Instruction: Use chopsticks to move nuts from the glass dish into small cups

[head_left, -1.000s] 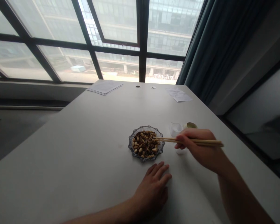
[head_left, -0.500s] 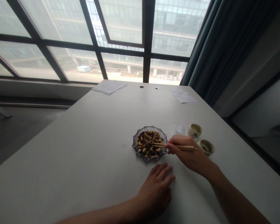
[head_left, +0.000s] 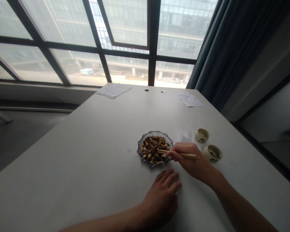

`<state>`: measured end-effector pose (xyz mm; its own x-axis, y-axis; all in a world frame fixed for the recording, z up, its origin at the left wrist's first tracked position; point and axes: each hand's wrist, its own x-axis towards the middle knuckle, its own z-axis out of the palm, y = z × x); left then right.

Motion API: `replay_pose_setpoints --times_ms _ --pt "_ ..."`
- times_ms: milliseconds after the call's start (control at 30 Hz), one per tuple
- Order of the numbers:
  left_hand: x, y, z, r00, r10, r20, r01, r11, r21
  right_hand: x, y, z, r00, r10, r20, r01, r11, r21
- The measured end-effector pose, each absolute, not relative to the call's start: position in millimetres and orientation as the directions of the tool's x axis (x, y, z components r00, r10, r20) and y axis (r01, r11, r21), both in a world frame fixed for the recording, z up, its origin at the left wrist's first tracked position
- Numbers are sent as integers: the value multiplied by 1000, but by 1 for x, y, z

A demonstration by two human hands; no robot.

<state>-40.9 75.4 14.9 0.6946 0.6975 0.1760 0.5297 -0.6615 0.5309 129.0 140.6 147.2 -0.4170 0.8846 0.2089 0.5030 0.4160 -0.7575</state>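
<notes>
My right hand (head_left: 188,158) is shut on a pair of wooden chopsticks (head_left: 178,154), whose tips reach over a scalloped glass dish (head_left: 142,154) of peanuts and dark nut shells (head_left: 153,149). Whether the tips hold a nut is too small to tell. My left hand (head_left: 160,199) rests flat on the white table (head_left: 87,154), fingers apart, just below the dish and not touching it.
Behind my right hand are a clear plastic cup (head_left: 187,135) and two small cream ceramic cups (head_left: 202,135) (head_left: 212,153). Loose papers (head_left: 113,90) lie at the far edge, near a window. A dark curtain (head_left: 212,48) hangs at the right.
My right hand has moved slightly left and down, with the chopstick tips further over the nuts. My left hand has stayed in place.
</notes>
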Motion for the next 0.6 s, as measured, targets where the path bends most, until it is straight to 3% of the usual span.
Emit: replay_pose_setpoints --times_ms 400,600 --pt "-42 75 19 693 703 157 536 -649 540 141 124 174 -330 903 274 577 423 -699" --pt "-43 74 19 698 702 138 539 -643 544 193 98 205 3 907 420 708 295 -642"
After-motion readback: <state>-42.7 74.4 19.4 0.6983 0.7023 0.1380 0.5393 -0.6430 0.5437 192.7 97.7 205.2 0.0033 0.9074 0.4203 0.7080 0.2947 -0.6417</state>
